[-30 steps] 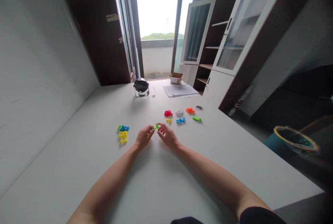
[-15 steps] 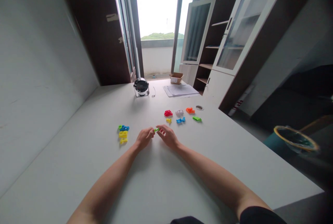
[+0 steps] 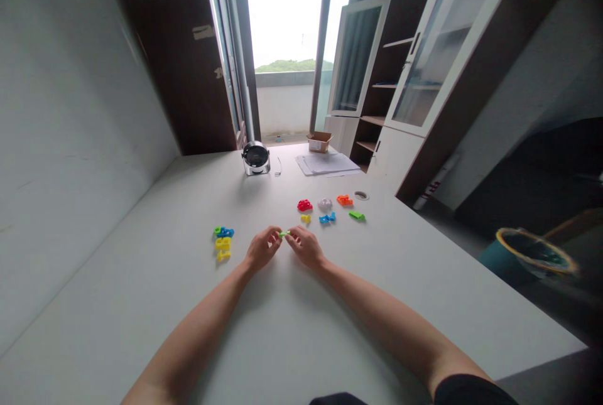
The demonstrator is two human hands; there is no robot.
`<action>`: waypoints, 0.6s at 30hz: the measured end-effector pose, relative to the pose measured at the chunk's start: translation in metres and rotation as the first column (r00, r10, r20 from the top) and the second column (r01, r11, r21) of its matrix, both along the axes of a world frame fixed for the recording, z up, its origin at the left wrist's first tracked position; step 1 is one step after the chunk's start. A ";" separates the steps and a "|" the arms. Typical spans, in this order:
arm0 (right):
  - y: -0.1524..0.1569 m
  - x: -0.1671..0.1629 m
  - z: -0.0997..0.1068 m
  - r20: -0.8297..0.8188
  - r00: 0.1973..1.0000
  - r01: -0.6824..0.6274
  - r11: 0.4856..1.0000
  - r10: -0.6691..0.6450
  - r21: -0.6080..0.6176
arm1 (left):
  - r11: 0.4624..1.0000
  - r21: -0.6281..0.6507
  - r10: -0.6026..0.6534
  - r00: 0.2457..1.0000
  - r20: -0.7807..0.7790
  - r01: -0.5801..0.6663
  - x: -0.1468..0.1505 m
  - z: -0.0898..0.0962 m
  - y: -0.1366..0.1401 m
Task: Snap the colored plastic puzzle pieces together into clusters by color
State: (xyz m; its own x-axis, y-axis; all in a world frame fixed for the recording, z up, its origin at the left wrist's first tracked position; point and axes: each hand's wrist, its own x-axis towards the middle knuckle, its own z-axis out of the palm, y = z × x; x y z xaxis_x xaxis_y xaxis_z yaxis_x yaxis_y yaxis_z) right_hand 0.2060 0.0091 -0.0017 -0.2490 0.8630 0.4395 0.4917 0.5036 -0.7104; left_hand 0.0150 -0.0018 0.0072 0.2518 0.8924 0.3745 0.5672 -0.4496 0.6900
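Between my two hands is a small green plastic piece (image 3: 284, 233), partly covered by fingertips. My left hand (image 3: 262, 248) pinches its left end, and my right hand (image 3: 305, 246) pinches the right end. Left of my hands lie a green and a blue plastic piece (image 3: 226, 232), with yellow plastic pieces (image 3: 223, 243) just below them. Beyond my right hand sit a small yellow piece (image 3: 306, 218), blue pieces (image 3: 326, 218), red pieces (image 3: 304, 205), whitish pieces (image 3: 325, 204), orange pieces (image 3: 344, 199) and a flat green piece (image 3: 357, 215).
A white ring like a tape roll (image 3: 362, 195) lies right of the orange pieces. Farther back on the white table (image 3: 155, 254) are a round black device on a stand (image 3: 257, 157), papers (image 3: 327, 164) and an opened cardboard box (image 3: 320, 141). A bin (image 3: 506, 257) stands off the right edge.
My fingers have shifted around the green piece; it now lies more level between both hands. My right fingers have closed in on its end. The other pieces have stayed in place.
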 end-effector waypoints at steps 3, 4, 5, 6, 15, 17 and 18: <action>0.000 0.000 0.001 0.023 1.000 0.014 1.000 -0.014 -0.004 | 1.000 0.012 0.001 1.000 -0.007 -0.001 0.000 0.000 0.000; 0.000 0.001 0.002 0.029 0.999 0.016 1.000 -0.016 -0.003 | 1.000 0.013 0.005 1.000 -0.012 -0.005 0.001 -0.001 0.000; 0.000 0.001 0.002 0.032 0.999 0.017 1.000 -0.017 -0.003 | 1.000 0.013 0.011 1.000 -0.017 -0.011 0.001 -0.001 0.000; -0.001 0.001 0.002 0.031 0.999 0.016 1.000 -0.016 -0.003 | 1.000 0.014 0.017 1.000 -0.021 -0.016 0.001 -0.002 0.000; -0.001 0.000 0.000 -0.101 0.994 -0.056 0.998 0.052 -0.039 | 0.998 0.030 0.055 0.998 -0.038 -0.053 0.000 -0.001 0.000; -0.001 -0.001 -0.001 -0.115 0.991 -0.070 0.997 0.067 -0.025 | 0.998 0.026 0.056 0.998 -0.043 -0.055 0.000 -0.001 0.000; -0.002 -0.001 -0.001 -0.121 0.990 -0.073 0.997 0.071 -0.016 | 0.998 0.024 0.057 0.997 -0.044 -0.056 0.000 -0.001 0.001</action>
